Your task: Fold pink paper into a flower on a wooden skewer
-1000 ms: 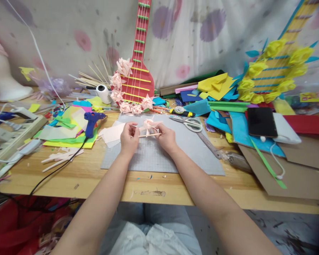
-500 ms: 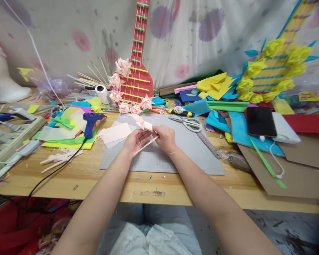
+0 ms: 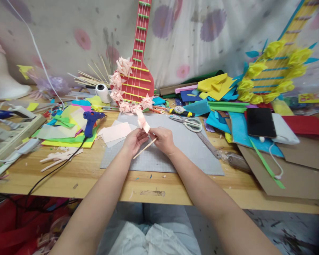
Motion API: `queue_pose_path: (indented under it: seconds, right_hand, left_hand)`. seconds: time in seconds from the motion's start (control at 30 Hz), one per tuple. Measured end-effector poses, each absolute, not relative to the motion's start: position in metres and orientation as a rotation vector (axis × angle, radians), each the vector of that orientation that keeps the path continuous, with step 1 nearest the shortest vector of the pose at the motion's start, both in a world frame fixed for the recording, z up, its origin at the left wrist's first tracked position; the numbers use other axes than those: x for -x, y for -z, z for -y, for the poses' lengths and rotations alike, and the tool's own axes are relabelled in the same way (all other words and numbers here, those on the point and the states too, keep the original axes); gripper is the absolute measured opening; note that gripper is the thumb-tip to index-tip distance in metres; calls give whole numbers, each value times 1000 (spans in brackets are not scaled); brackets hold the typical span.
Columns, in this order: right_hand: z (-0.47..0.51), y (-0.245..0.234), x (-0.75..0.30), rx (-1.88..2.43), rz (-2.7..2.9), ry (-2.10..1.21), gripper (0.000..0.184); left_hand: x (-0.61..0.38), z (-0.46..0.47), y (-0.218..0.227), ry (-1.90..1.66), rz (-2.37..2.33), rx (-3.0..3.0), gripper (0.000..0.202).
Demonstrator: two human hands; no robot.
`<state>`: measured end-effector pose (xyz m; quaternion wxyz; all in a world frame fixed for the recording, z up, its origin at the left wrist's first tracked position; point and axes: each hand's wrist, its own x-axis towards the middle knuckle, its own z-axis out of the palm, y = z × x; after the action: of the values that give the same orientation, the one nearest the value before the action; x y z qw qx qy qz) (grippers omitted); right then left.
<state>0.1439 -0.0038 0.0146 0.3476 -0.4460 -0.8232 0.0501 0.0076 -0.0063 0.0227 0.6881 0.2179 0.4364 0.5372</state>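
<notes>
My left hand [image 3: 134,141] and my right hand [image 3: 163,140] meet above the grey cutting mat [image 3: 186,156]. Both pinch a folded pale pink paper strip [image 3: 143,122] that stands up between them. A thin wooden stick [image 3: 145,148] slants down to the left from my right hand's fingers. Loose pale pink paper sheets [image 3: 115,132] lie on the mat's left corner, just beyond my left hand.
A blue glue gun [image 3: 91,121] lies left on coloured paper scraps. Scissors [image 3: 190,123], a metal ruler [image 3: 208,143] and a cutter [image 3: 181,112] lie beyond the mat. A red paper guitar with pink flowers [image 3: 138,79] leans against the wall. A phone [image 3: 261,122] rests at right.
The pink piece was a spread flower shape on a level stick; now it is a folded strip standing upright, and the stick has tilted down to the left. My hands have drawn slightly closer.
</notes>
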Motion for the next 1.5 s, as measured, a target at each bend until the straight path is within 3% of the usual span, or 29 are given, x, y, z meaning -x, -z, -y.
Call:
queue_pose_path:
  seconds: [0.5,0.83,1.13,1.3,1.5]
  right_hand:
    - [2,-8,-141,1181,1845,-439,24]
    - [4,-10,-139,1142,1764,-466,23]
    - [0,-8,-142,1417,1851,-418,30]
    - [7,-18,-137,1582,2075,-480,56]
    - [14,-23,-129,1723,2214,-401,54]
  left_hand:
    - [-8,8,-19,-1211,-1011,-599,10]
    - [-10,9,-26,-1192,-994,-426,11]
    - [-12,10,-24,-1401,-1121,-571,12]
    - [-12,8,-21,-1560,-1196,-654,23]
    - [-11,4,-14,-1689,-1140,-626,21]
